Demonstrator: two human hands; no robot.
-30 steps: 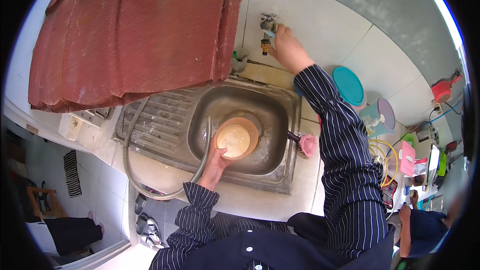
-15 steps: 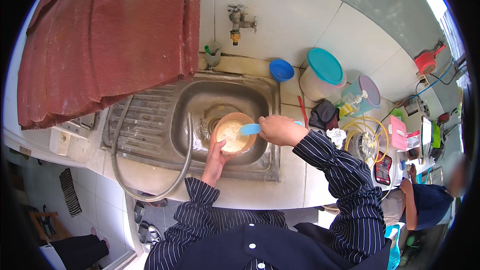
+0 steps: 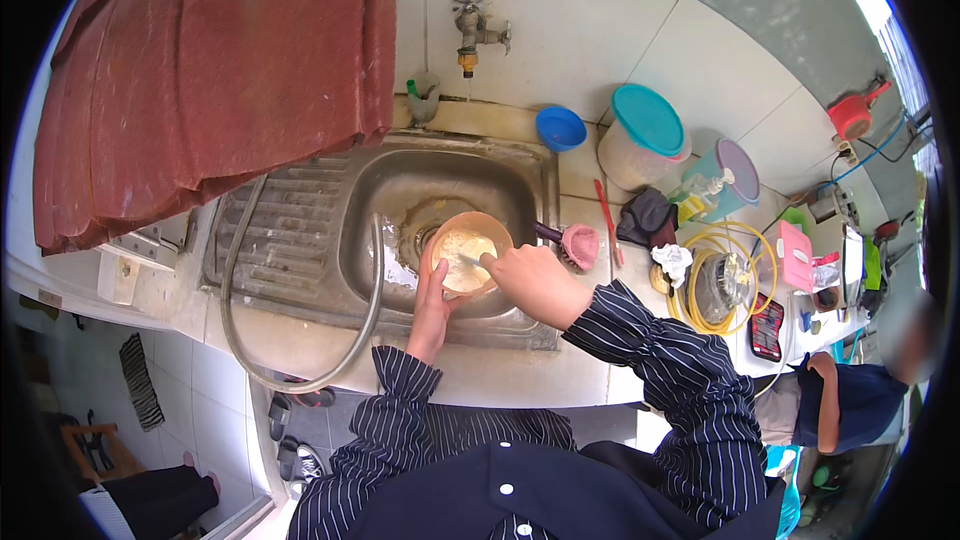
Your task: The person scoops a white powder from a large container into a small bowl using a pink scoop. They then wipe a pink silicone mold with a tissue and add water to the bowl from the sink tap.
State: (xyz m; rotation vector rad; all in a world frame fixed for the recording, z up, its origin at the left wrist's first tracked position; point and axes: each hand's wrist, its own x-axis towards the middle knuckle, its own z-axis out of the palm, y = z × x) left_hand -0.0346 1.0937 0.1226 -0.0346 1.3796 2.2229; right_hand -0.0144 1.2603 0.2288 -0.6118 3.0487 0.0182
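My left hand [image 3: 430, 312] grips the side of a peach-coloured mixing bowl [image 3: 490, 226], held tilted above the steel sink. Inside is a thick cream-coloured mixture [image 3: 458, 246]. My right hand [image 3: 528, 278] is closed round a bluish spatula [image 3: 468, 260], whose end dips into the mixture; the fingers cover most of its handle. Just beyond the right hand, at the sink's right rim, lies a pink moulded piece [image 3: 579, 245] with a dark handle, resembling a dental impression in a tray.
The sink [image 3: 400, 175] sits below a wall tap [image 3: 470, 38]. A grey hose [image 3: 232, 325] loops over the drainer. On the right stand a blue bowl [image 3: 561, 128], a teal-lidded tub [image 3: 648, 120], a red stick [image 3: 608, 220] and a coiled yellow hose [image 3: 685, 290]. Another person [image 3: 850, 405] is at far right.
My right hand has moved slightly left and down, bringing the spatula deeper into the bowl. The pink piece behind it has come into view. My left hand still holds the bowl.
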